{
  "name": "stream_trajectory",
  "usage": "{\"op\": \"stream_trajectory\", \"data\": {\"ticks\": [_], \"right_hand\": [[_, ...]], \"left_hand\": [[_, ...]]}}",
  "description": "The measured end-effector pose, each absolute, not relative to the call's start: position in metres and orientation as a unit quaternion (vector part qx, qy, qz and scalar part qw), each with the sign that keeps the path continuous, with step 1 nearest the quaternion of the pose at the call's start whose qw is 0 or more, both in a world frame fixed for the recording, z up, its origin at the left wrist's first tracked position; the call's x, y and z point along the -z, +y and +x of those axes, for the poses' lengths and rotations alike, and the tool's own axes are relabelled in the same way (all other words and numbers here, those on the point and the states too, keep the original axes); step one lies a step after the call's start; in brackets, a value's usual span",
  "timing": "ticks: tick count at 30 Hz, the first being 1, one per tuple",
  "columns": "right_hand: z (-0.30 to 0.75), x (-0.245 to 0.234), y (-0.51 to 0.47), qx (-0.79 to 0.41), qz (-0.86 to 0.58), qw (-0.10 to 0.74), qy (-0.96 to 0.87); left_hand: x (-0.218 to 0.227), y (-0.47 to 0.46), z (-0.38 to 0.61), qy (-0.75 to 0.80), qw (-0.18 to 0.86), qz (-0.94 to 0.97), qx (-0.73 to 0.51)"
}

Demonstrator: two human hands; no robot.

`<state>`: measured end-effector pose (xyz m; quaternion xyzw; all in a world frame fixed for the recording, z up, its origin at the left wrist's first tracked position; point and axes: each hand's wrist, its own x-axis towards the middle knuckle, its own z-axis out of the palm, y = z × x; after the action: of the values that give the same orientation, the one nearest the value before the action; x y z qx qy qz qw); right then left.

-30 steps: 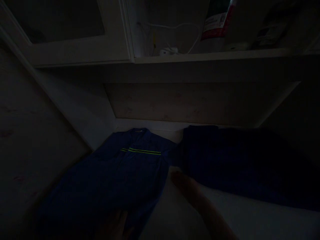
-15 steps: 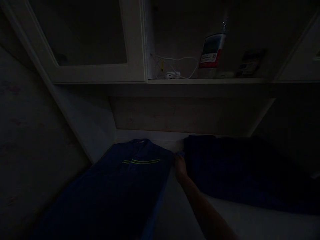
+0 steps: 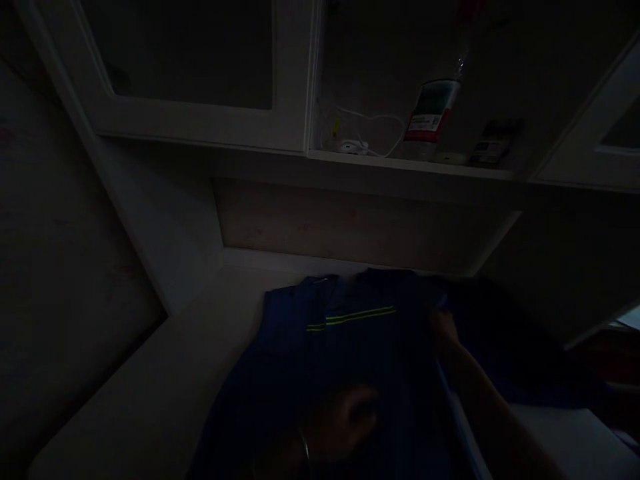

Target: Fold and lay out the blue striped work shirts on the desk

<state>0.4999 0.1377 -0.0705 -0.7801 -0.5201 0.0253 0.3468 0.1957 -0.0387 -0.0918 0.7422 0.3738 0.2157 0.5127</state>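
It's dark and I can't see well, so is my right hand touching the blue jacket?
Touching: the head view shows your right hand closed on the blue jacket at its sleeve side, a fold poking out beyond it.

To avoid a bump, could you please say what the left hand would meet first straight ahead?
Probably the right forearm, or the blue jacket if the left hand is low; depth is unclear.

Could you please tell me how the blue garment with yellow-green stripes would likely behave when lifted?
The blue garment would probably be floppy, since it lies spread out like thin cloth. It seems unlikely to roll, because it lies low. It might rub the dark blue cloth, as the two appear to meet.
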Motion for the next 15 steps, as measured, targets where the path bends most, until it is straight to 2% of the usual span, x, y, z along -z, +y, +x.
{"op": "stream_trajectory", "data": {"ticks": [3, 6, 9, 15], "right_hand": [[0.492, 0.105, 0.113, 0.01, -0.798, 0.316, -0.514], [0.474, 0.14, 0.098, 0.026, -0.737, 0.176, -0.651], [0.462, 0.164, 0.094, -0.02, -0.699, 0.054, -0.713], [0.463, 0.178, 0.097, -0.028, -0.723, 0.046, -0.689]], "left_hand": [[0.121, 0.008, 0.177, 0.492, 0.349, 0.768, -0.216], [0.149, 0.035, 0.155, 0.527, 0.229, 0.799, -0.178], [0.163, 0.044, 0.129, 0.542, 0.139, 0.818, -0.137], [0.159, 0.055, 0.029, 0.659, -0.025, 0.749, -0.059]]}}
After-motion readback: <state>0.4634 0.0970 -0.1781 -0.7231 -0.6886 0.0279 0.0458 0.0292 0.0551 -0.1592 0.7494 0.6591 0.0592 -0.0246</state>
